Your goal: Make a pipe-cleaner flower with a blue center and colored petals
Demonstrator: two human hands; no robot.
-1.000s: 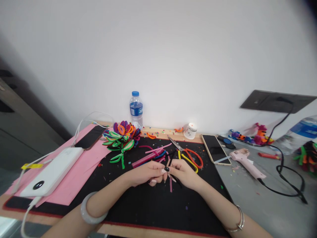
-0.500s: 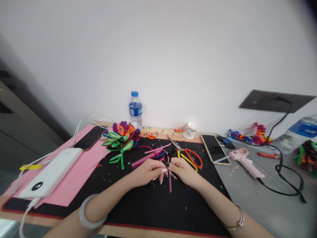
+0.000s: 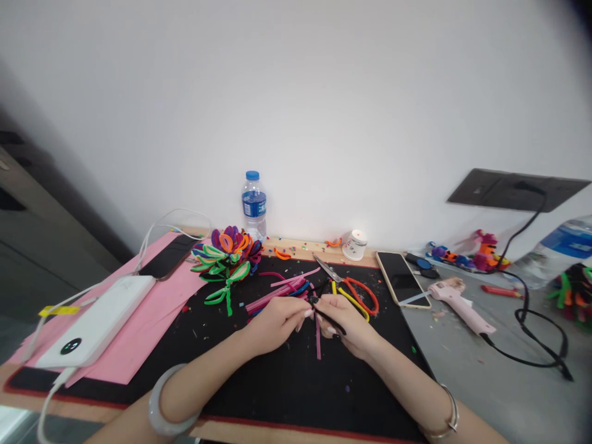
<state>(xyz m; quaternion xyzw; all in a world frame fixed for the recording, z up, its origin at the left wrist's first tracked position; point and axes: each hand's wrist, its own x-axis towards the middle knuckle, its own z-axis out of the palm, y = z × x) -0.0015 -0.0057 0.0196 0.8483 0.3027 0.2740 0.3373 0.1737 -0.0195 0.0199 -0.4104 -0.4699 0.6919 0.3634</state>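
Note:
My left hand [image 3: 274,322] and my right hand [image 3: 346,320] meet over the black mat [image 3: 259,382], both pinching a thin black pipe cleaner [image 3: 329,319] that slants down to the right across my right fingers. A pink pipe cleaner [image 3: 318,342] lies on the mat just below the hands. Behind them is a loose heap of pink, blue and black pipe cleaners [image 3: 282,288]. A finished flower of coloured loops with green leaves [image 3: 225,254] lies further back left.
Red and yellow scissors [image 3: 354,291] lie behind my right hand. A phone [image 3: 401,277], a pink glue gun [image 3: 457,301] with its black cable and a water bottle [image 3: 254,203] stand beyond. At left are a white power bank [image 3: 95,327] and pink paper [image 3: 152,308].
The hands have shifted slightly away from me. The black pipe cleaner now shows as a longer straight piece slanting across my right fingers.

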